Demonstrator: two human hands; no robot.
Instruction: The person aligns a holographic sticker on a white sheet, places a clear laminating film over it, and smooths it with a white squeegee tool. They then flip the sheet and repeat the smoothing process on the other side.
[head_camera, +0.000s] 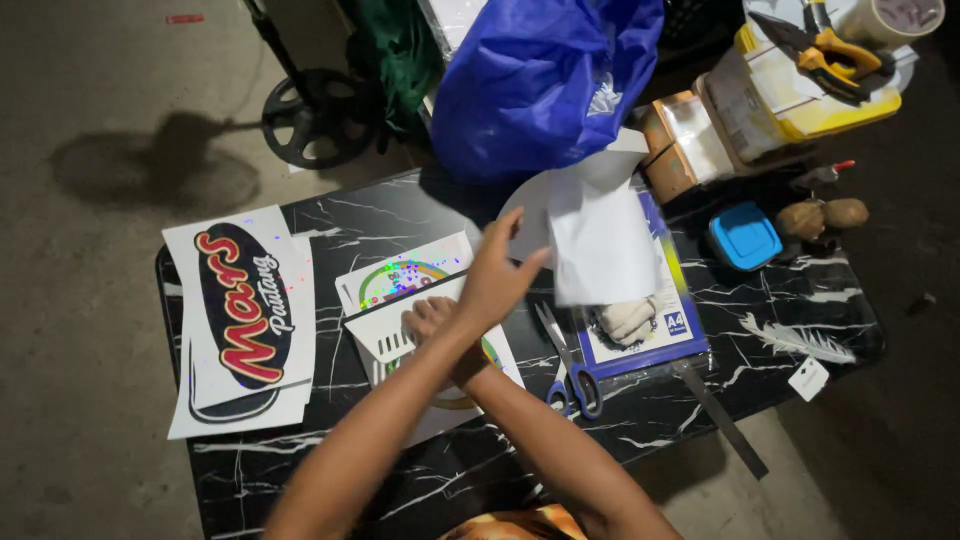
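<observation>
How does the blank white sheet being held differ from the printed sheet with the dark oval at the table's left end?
The blank white sheet carries no print, while the printed sheet bears a dark oval with red lettering. The blank white sheet is lifted and curling, pinched by the left hand. The printed sheet lies flat and untouched on the black marbled table, overhanging its edge. Both are white paper.

Right hand (432, 318) half hidden

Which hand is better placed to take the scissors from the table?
Probably the right hand: it only rests on the printed sheet, near the scissors. The left hand grips the white paper.
</observation>
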